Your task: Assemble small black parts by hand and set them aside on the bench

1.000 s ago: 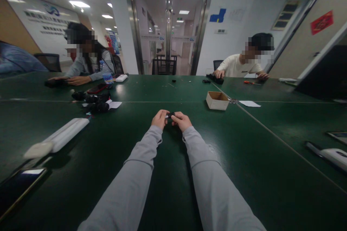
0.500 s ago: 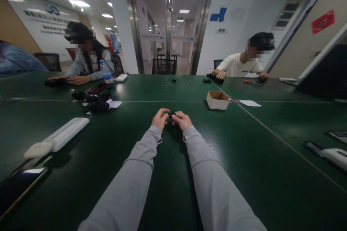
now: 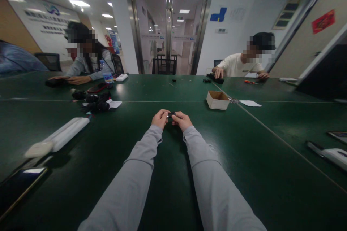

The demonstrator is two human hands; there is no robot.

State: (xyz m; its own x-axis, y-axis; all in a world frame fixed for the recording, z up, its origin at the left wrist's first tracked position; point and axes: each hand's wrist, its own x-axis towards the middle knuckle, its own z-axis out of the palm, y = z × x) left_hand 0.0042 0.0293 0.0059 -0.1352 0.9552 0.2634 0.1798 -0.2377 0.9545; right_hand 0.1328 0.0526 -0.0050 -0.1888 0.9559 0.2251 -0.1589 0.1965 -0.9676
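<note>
Between my two hands is a small black object [image 3: 171, 114] with a shiny bit at its left end; its kind is too small to make out. My left hand [image 3: 161, 118] pinches its left end between thumb and fingers. On the other end, my right hand [image 3: 182, 120] closes with thumb and fingertips. Both hands are just above the dark green table [image 3: 173, 151], and the fingers hide much of the object. An open cardboard box [image 3: 217, 101] stands beyond my right hand.
Left lie black cable-like items [image 3: 99, 101], a long white case [image 3: 67, 133] and a phone [image 3: 21, 187]. A water bottle [image 3: 107, 74] stands farther back. White paper [image 3: 249, 103] and an orange screwdriver [image 3: 251, 82] lie right. Co-workers sit across the table on both sides.
My hands and the black object stay almost in place. Across the table at right, the co-worker's hand has shifted slightly over a black item.
</note>
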